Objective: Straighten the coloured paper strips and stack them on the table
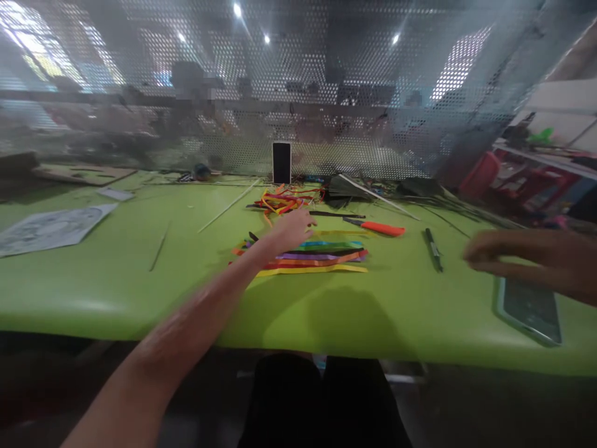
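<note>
Laid side by side across the middle of the counter (116, 274): colored strips (321, 256), lengthwise along the front edge; just over them, the left hand (296, 228), fingers a little spread, impossible to tell whether pinching a strip; toward the right edge, above a phone (529, 311), the right hand (522, 258), curled and blurred, fingertips too unclear to call met or parted; possible trouble: strips dragged out of line by a low-sweeping left forearm (191, 323), or mixed into the tangled strips (284, 202) behind; phone nudged toward the front edge by a careless right hand; by material: thin, flat, flexible strips; smooth orange handle on a dark-ended tool (382, 229); slim dark pen (433, 250); green, soft-sheened counter, rounded in front; finely pierced sheet (308, 130) beyond the back edge.
</note>
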A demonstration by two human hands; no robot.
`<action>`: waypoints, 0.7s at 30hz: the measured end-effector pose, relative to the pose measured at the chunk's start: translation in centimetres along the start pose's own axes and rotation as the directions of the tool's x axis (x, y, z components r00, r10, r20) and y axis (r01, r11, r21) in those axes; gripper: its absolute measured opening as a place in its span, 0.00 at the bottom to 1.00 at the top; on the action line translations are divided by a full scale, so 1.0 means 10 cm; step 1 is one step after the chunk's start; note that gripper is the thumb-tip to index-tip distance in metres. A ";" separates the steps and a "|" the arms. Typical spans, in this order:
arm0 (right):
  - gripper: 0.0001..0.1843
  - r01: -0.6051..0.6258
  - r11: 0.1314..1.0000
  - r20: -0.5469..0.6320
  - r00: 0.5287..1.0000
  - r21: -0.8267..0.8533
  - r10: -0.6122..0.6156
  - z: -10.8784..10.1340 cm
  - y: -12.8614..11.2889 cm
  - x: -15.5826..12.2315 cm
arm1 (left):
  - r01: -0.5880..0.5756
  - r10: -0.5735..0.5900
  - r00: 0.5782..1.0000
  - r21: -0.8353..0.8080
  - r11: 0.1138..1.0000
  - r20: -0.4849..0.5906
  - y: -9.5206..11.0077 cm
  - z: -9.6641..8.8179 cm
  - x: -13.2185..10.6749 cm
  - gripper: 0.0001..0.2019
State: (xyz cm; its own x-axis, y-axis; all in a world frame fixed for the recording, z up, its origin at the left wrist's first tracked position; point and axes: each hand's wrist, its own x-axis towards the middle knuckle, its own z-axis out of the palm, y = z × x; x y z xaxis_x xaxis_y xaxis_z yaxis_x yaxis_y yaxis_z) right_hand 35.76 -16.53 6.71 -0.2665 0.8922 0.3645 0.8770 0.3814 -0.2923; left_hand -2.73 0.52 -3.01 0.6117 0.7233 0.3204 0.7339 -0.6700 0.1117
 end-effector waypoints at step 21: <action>0.13 0.251 0.964 0.209 0.942 0.086 -0.264 1.61 -0.11 1.30 | -0.030 0.031 0.999 -0.047 0.998 0.017 -0.02 0.11 -0.02 0.11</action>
State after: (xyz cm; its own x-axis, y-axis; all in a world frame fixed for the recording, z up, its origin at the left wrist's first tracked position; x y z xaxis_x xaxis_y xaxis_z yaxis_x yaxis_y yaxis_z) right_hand 24.88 -1.47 -2.47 -0.5660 0.7900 0.2358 0.7441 0.6127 -0.2664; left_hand -2.68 0.66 -4.09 0.6392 0.7050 0.3073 0.7003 -0.6987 0.1463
